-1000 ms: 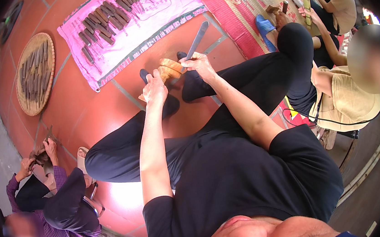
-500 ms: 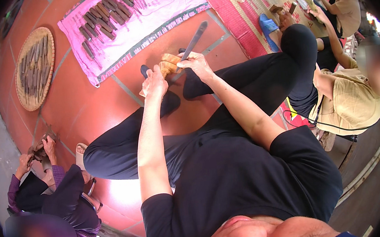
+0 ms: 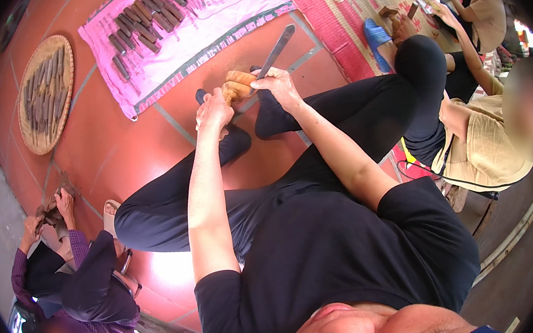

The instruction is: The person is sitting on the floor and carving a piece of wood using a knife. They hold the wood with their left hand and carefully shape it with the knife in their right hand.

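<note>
Between my raised feet is a small carved piece of light orange-brown wood (image 3: pixel 239 84) with a rounded top. My left hand (image 3: pixel 213 112) is closed round its lower end. My right hand (image 3: pixel 279 89) grips a long, dark, flat tool (image 3: pixel 277 48), file-like in shape, which points up and away to the right. The fingers of that hand are right beside the carving. Where the tool meets the wood, my right fingers hide the contact.
Ahead, a pink cloth (image 3: pixel 169 50) on the tiled floor (image 3: pixel 149 146) bears several wooden-handled tools (image 3: pixel 143 21). A round woven tray (image 3: pixel 27 128) with more lies at left. A purple-sleeved co-worker (image 3: pixel 94 311) sits lower left, another (image 3: pixel 482 139) at right. A red mat (image 3: pixel 330 25) lies ahead right.
The tool in my right hand has shifted slightly up and to the right. Both hands keep their holds. The co-worker at lower left has moved their head.
</note>
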A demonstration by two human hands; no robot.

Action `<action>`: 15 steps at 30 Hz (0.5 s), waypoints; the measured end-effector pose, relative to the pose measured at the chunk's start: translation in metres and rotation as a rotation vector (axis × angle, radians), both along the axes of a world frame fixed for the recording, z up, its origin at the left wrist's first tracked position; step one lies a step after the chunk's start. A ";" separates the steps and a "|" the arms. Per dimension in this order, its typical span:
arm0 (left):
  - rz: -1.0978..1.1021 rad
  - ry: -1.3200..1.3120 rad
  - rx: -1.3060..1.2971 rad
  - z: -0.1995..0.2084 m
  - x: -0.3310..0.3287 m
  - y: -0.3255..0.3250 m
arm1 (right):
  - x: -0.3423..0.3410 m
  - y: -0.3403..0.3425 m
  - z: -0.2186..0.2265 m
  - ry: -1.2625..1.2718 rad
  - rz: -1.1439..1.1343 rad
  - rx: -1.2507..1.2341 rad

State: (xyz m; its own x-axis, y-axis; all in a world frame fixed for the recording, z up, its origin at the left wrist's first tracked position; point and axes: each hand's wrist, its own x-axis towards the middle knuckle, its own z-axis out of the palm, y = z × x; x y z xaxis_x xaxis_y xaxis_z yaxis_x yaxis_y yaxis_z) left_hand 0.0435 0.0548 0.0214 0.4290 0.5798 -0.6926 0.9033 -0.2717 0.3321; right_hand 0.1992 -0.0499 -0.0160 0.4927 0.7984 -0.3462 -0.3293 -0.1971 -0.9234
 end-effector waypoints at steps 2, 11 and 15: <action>0.001 0.000 0.016 0.009 0.002 -0.002 | 0.008 0.001 -0.006 0.022 -0.054 -0.017; 0.013 0.020 0.032 -0.003 0.002 -0.005 | -0.005 0.002 -0.008 0.020 -0.003 0.067; 0.024 0.037 0.041 0.001 0.002 -0.007 | 0.010 0.005 -0.009 0.053 -0.112 -0.032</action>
State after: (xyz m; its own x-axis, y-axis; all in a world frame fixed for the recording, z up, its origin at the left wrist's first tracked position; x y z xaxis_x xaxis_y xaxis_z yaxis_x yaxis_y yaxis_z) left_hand 0.0455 0.0476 0.0222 0.3888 0.6178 -0.6835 0.9213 -0.2623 0.2871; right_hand 0.2089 -0.0453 -0.0246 0.5585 0.7276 -0.3983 -0.3991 -0.1852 -0.8980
